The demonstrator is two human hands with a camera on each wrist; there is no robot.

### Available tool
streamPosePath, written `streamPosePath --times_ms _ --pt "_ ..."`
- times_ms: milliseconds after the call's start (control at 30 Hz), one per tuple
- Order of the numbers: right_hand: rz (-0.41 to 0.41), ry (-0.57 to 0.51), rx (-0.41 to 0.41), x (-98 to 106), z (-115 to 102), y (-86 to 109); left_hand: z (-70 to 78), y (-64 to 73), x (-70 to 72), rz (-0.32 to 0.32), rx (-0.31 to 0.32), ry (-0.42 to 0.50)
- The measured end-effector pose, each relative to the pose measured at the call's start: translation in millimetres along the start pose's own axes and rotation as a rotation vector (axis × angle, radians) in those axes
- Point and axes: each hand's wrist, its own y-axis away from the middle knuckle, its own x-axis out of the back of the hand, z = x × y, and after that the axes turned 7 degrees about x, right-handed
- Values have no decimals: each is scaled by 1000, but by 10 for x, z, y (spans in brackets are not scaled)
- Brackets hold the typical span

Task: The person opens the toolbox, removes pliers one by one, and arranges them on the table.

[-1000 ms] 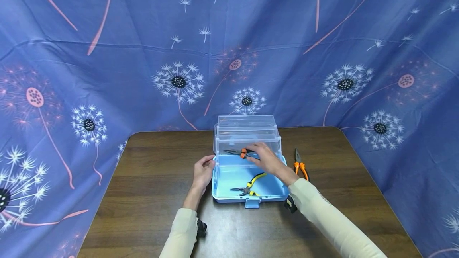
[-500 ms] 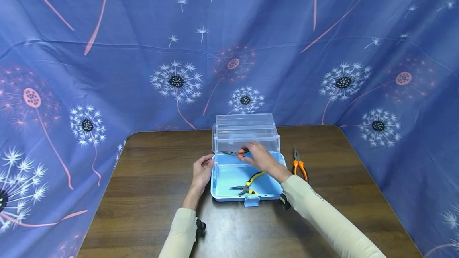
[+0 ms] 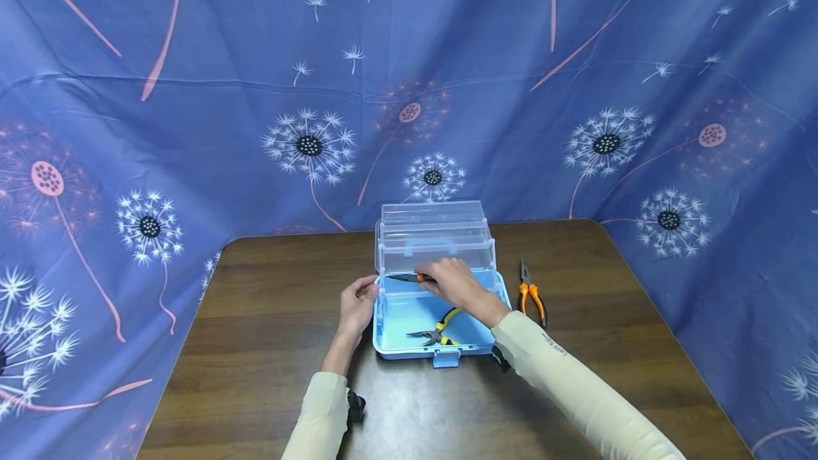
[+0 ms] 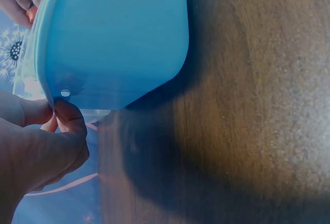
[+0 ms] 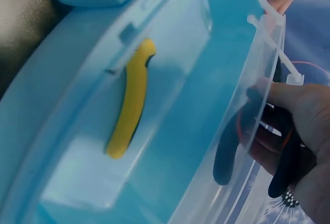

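A light blue toolbox stands with its clear trays raised at the back. My left hand pinches the rim at the box's left rear corner, between thumb and fingers in the left wrist view. My right hand grips long-nose pliers with orange and black handles, jaws pointing left. In the right wrist view one dark handle shows through a clear tray wall. Yellow-and-black long-nose pliers lie on the box floor, partly hidden by the right forearm in the head view.
Another pair of orange-handled long-nose pliers lies on the wooden table, right of the box. The box's front latch hangs open. A blue dandelion-print cloth hangs behind the table.
My right hand has moved slightly left and lower with the pliers, and their handles are now more covered by the fingers. My left hand keeps its hold on the rim.
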Motion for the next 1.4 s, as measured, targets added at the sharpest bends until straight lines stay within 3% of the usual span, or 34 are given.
streamPosePath --times_ms 133,467,767,1033,1133,1300,1400 --pt "62 -63 -45 5 37 40 3 4 6 -9 0 14" --pt "306 -260 -166 131 111 213 -7 8 7 -9 -5 5" --pt "380 -360 -294 334 232 376 13 26 16 -8 17 -4" --pt "411 -483 -453 503 403 641 13 29 17 -12 16 -3" --pt "439 -572 -473 531 486 747 10 27 19 -13 18 -1" --pt "504 -811 -502 558 619 918 11 25 12 -12 17 6" --pt "527 -883 -540 565 689 1031 10 25 7 -11 13 5"
